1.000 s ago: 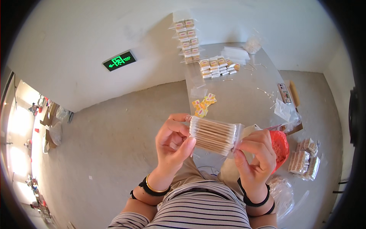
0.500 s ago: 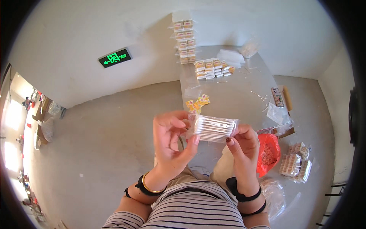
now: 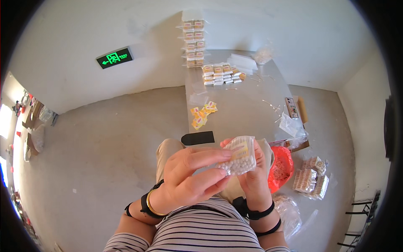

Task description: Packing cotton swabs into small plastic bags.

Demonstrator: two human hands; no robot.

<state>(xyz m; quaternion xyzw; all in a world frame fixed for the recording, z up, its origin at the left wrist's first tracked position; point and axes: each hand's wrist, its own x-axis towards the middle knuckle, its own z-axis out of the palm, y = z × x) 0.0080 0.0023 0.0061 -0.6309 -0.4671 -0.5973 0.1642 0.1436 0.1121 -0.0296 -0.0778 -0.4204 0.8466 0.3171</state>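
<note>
Left hand: the left hand (image 3: 189, 178) sat at centre frame, fingers curled, thumb and fingertips pinching the near end of a clear plastic packet of white-tipped cotton swabs (image 3: 239, 156).
Right hand: the right hand (image 3: 254, 176) was cupped behind and under the same packet, fingers wrapped around its far side; both hands gripped it.
Packet position: the packet was held in the air above the lap, end-on to the camera, so the white swab tips faced the lens; a yellow paper label (image 3: 239, 150) showed inside the plastic.
Step in hand (judgement): the packet appeared to be at the closing or checking stage, with swabs and label already inside.
Next move (judgement): it would call for a steady pinch at the open end while the other hand kept the swabs squared, so none slid out.
Near the hands: a red plastic bag of loose swabs (image 3: 280, 168) lay just right of the right hand.
Work surface: the grey table (image 3: 247, 113) extended toward the upper centre of the frame, carrying loose yellow labels (image 3: 202, 114) and a black flat object (image 3: 198, 137) at its near edge.
Far end: finished packets lay in rows (image 3: 220, 74), with a tall stack (image 3: 193, 44) against the wall.
Lower right: further packets (image 3: 310, 178) lay on the floor.
Upper left: a green lit exit sign (image 3: 114, 58) was mounted on the wall.
</note>
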